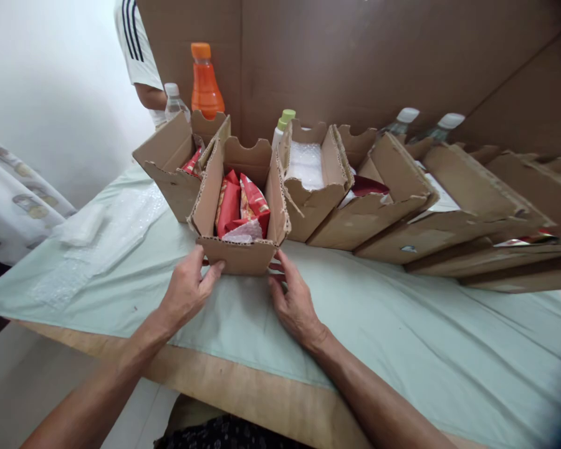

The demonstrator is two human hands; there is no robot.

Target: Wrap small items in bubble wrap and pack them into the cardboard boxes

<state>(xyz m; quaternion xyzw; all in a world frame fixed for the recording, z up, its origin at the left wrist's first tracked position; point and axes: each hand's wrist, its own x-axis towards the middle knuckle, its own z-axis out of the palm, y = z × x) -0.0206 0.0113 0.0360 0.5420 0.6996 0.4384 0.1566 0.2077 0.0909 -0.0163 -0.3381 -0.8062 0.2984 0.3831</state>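
An open-topped cardboard box point(236, 257) stands in front of me, with red snack packets point(229, 202) and a piece of bubble wrap point(244, 231) inside. At its lower left corner is my left hand point(189, 282), thumb against the front face and fingers around the side. My right hand point(293, 299) grips the lower right corner from the side, its fingertips partly hidden by the box. Close behind on the left is another open box point(175, 187) with a red packet in it. A box holding bubble-wrapped goods point(305, 165) sits just to the right.
More open cardboard boxes point(374, 218) line the right side. Behind the row stand an orange bottle point(206, 87), a green-capped bottle point(286, 120) and white-capped bottles point(407, 117). Bubble wrap point(116, 224) lies on the green tablecloth point(346, 293). A person's sleeve point(138, 43) shows beyond a cardboard partition point(355, 56).
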